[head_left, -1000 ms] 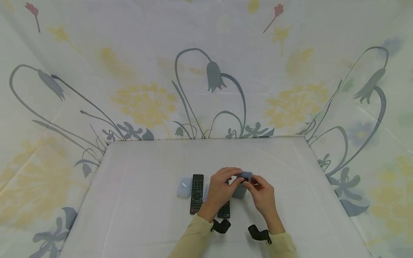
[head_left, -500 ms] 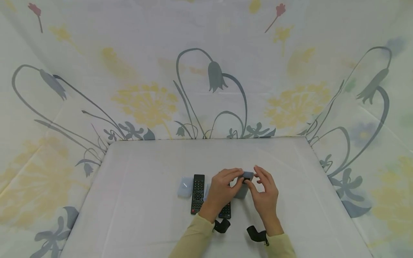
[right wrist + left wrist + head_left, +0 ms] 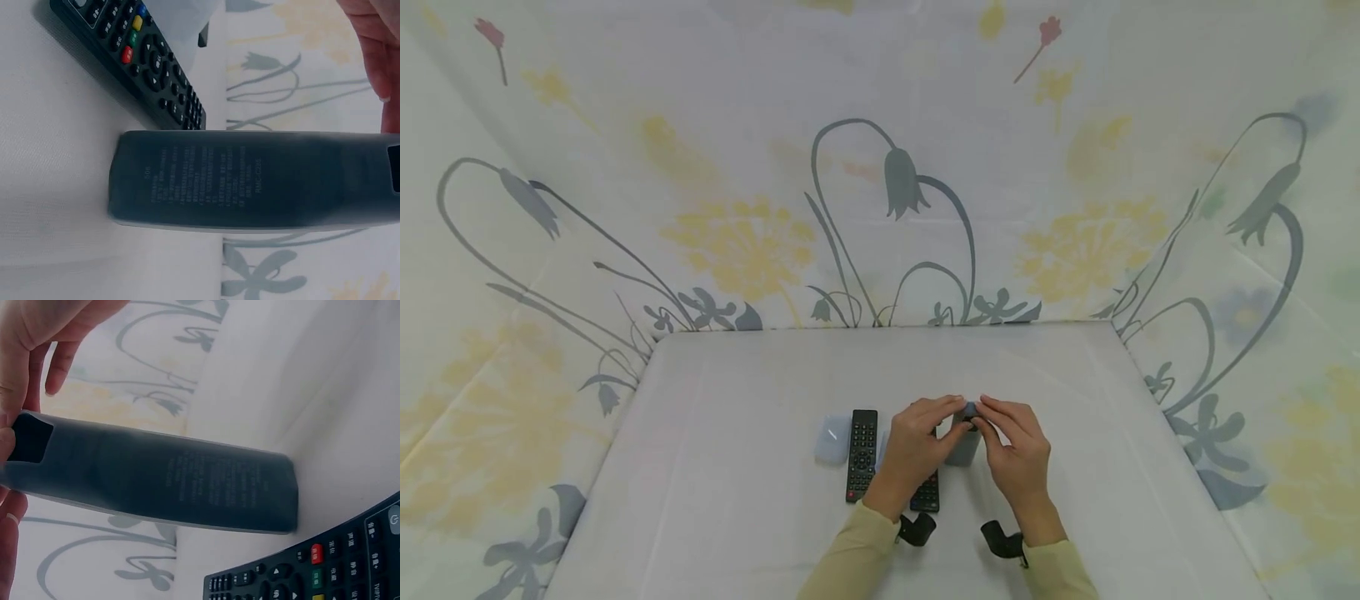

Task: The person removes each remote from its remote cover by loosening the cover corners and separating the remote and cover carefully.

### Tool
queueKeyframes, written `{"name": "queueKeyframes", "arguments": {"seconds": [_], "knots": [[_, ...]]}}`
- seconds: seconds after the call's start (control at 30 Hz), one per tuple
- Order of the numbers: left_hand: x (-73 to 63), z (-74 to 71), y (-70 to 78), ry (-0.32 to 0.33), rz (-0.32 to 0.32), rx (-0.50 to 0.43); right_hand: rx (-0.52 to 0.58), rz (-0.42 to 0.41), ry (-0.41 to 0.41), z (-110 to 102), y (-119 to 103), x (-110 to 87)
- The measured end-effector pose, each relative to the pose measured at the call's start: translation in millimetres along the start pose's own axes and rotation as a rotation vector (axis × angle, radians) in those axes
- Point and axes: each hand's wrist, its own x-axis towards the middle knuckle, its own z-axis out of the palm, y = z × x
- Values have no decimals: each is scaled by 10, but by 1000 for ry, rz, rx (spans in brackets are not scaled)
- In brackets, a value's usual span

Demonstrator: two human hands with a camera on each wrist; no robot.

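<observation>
Work gathering at one raised end

Over the table (image 3: 760,533), the left hand (image 3: 917,437) and right hand (image 3: 1021,446) are both pinching, thumb against fingers, the top of a dark slab-shaped remote in a translucent blue-grey sleeve (image 3: 156,478). It is standing roughly upright below and between the hands, printed text (image 3: 206,175) facing the person; I cannot tell whether its lower end is touching down. Presumably they are holding it on end so both thumbs can work around the dark cutout (image 3: 31,439).

Under the left wrist, a long black remote with coloured buttons (image 3: 927,493) is lying partly hidden, probably crowding that side. Left of that hand, a second black push-button remote (image 3: 862,454) is lying beside a pale blue translucent plastic piece (image 3: 832,439). Another pale blue piece (image 3: 882,444) is showing as a sliver beside the left hand, which is blocking the rest.
</observation>
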Motion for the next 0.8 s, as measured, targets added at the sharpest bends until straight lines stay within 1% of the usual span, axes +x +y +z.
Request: {"name": "queueKeyframes", "arguments": {"seconds": [0.2,0.37,0.57,0.8], "knots": [[-6,11,-6,2,2,33,-11,-22,16,27,29,-11],[10,16,-1,10,21,49,-4,-13,28,52,66,-27],[40,12,6,3,16,44,15,-2,-11,27,74,-33],[76,-2,4,-19,19,67,10,5,-42,-18,67,-16]]}}
